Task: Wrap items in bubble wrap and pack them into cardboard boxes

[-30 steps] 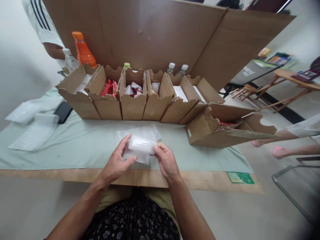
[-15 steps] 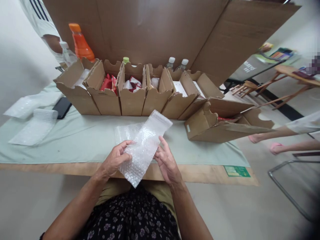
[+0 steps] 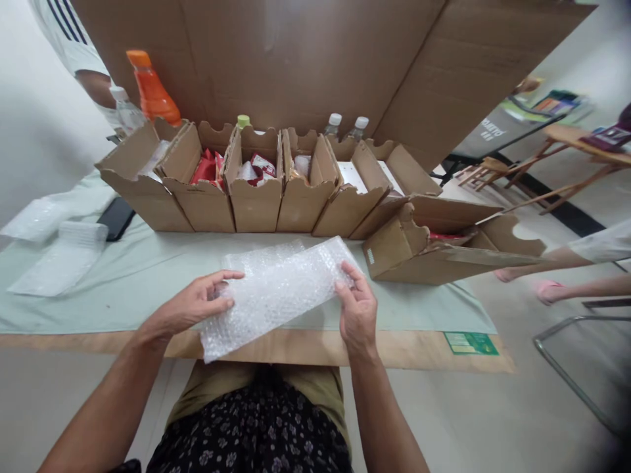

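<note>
A long sheet of clear bubble wrap (image 3: 276, 292) is stretched out flat between my two hands, just above the table's front edge. My left hand (image 3: 194, 305) pinches its left part, thumb on top. At the sheet's right end, my right hand (image 3: 357, 309) grips the upper corner with curled fingers. A second piece of bubble wrap (image 3: 256, 257) lies under it on the pale green cloth (image 3: 148, 276).
A row of open cardboard boxes (image 3: 254, 197) with packets inside stands behind, a tipped box (image 3: 424, 253) at the right. Bottles, one orange (image 3: 150, 89), stand by a big cardboard sheet. More bubble wrap (image 3: 54, 259) and a phone (image 3: 116, 218) lie left. Another person's arm (image 3: 96, 85) far left; legs at right.
The bubble wrap was folded small between my hands, then lifted upright and unfolded; now it is turned sideways and spread out, and my hands have moved apart to its two ends.
</note>
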Action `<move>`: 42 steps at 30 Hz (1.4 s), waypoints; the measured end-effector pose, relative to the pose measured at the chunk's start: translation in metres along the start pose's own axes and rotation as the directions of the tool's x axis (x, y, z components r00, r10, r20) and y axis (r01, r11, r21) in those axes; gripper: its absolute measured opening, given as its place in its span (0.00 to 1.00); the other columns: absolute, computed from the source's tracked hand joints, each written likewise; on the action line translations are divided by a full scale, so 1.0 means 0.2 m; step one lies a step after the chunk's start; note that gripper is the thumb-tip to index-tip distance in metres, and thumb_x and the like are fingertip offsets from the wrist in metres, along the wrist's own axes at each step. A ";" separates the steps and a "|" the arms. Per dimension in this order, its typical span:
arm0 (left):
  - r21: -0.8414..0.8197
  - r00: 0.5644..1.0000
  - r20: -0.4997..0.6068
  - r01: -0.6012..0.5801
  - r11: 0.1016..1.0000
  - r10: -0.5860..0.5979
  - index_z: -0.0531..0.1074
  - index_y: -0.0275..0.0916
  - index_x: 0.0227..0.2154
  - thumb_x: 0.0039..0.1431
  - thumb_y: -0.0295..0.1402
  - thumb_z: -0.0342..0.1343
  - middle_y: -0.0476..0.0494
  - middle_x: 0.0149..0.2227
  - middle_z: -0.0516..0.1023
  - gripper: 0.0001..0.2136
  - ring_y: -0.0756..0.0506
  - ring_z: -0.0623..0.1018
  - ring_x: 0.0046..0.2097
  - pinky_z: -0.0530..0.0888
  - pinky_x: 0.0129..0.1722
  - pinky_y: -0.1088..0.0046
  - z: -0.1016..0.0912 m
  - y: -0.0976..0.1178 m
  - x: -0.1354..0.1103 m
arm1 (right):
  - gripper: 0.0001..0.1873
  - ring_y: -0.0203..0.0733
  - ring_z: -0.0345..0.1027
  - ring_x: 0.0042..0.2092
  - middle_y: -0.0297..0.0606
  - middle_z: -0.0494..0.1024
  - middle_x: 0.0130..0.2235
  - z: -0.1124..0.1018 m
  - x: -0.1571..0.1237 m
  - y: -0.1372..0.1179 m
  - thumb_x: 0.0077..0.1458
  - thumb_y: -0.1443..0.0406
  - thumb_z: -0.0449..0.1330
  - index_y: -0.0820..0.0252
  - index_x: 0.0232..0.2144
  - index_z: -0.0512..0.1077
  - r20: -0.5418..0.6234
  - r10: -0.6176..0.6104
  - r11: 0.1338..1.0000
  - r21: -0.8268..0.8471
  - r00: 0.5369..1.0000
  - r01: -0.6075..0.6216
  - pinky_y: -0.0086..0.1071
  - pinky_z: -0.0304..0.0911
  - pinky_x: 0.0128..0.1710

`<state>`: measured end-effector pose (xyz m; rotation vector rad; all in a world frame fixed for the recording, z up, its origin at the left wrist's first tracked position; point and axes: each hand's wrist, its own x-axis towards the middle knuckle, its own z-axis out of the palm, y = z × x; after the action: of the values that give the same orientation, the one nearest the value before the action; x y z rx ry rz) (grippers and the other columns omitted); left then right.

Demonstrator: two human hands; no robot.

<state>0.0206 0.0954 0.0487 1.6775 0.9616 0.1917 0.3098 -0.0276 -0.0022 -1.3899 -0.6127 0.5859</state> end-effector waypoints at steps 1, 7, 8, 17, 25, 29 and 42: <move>0.054 1.000 -0.005 0.012 0.998 -0.012 0.68 0.37 0.63 0.55 0.47 0.58 0.55 0.26 0.65 0.33 0.48 0.66 0.28 0.64 0.29 0.73 -0.03 -0.01 0.03 | 0.30 0.44 0.73 0.42 0.42 0.81 0.47 -0.01 -0.01 0.00 0.52 0.53 0.68 0.58 0.54 0.76 0.000 -0.029 0.994 -0.101 1.000 0.028 0.40 0.69 0.47; 0.453 0.971 -0.239 0.116 0.884 -0.005 0.73 0.39 0.58 0.52 0.48 0.57 0.42 0.40 0.78 0.31 0.39 0.78 0.42 0.72 0.44 0.64 -0.12 -0.14 0.18 | 0.30 0.40 0.66 0.27 0.31 0.75 0.26 -0.19 -0.09 -0.01 0.58 0.51 0.61 0.60 0.58 0.76 0.231 0.126 0.788 -0.614 0.965 0.044 0.36 0.66 0.33; 0.497 0.955 -0.297 0.133 0.857 0.024 0.74 0.39 0.58 0.53 0.49 0.57 0.40 0.44 0.79 0.31 0.38 0.78 0.45 0.72 0.46 0.63 -0.13 -0.15 0.18 | 0.28 0.40 0.67 0.26 0.32 0.75 0.25 -0.22 -0.08 -0.03 0.58 0.51 0.60 0.59 0.55 0.78 0.245 0.148 0.754 -0.654 0.958 0.051 0.36 0.65 0.32; 0.575 0.844 -0.534 0.331 0.748 0.038 0.80 0.40 0.34 0.55 0.43 0.59 0.38 0.36 0.82 0.12 0.36 0.80 0.40 0.71 0.37 0.64 -0.10 -0.17 0.36 | 0.16 0.55 0.73 0.46 0.50 0.84 0.43 0.13 0.40 -0.10 0.59 0.58 0.61 0.62 0.43 0.81 0.384 0.007 0.262 -0.892 0.923 0.369 0.44 0.63 0.48; 0.554 0.625 -0.697 0.160 0.817 0.350 0.73 0.40 0.37 0.64 0.34 0.50 0.36 0.46 0.81 0.07 0.39 0.79 0.51 0.72 0.53 0.61 -0.10 -0.12 0.43 | 0.08 0.48 0.71 0.54 0.42 0.82 0.50 0.44 0.46 -0.01 0.65 0.64 0.55 0.55 0.38 0.75 0.481 -0.191 0.387 -0.764 0.855 0.516 0.42 0.57 0.56; 0.616 0.242 -0.738 -0.142 0.775 0.631 0.71 0.40 0.39 0.64 0.37 0.54 0.38 0.46 0.81 0.07 0.41 0.80 0.51 0.72 0.56 0.59 -0.09 -0.07 0.32 | 0.08 0.48 0.73 0.51 0.42 0.82 0.45 0.36 0.37 -0.08 0.66 0.59 0.54 0.53 0.36 0.71 0.281 -0.545 0.603 -0.524 0.790 0.602 0.44 0.62 0.55; 0.674 0.620 -0.573 -0.016 0.739 0.536 0.73 0.37 0.57 0.65 0.38 0.55 0.33 0.49 0.78 0.20 0.35 0.77 0.50 0.72 0.53 0.54 0.11 -0.18 0.35 | 0.25 0.59 0.67 0.59 0.53 0.75 0.61 -0.01 0.27 0.10 0.60 0.58 0.60 0.59 0.59 0.70 0.333 -0.179 0.441 -0.814 0.926 0.378 0.51 0.60 0.56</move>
<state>0.0613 0.1275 -0.0147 2.4576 1.4487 0.9565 0.3495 0.0114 -0.0193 -2.1337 -1.4257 0.0835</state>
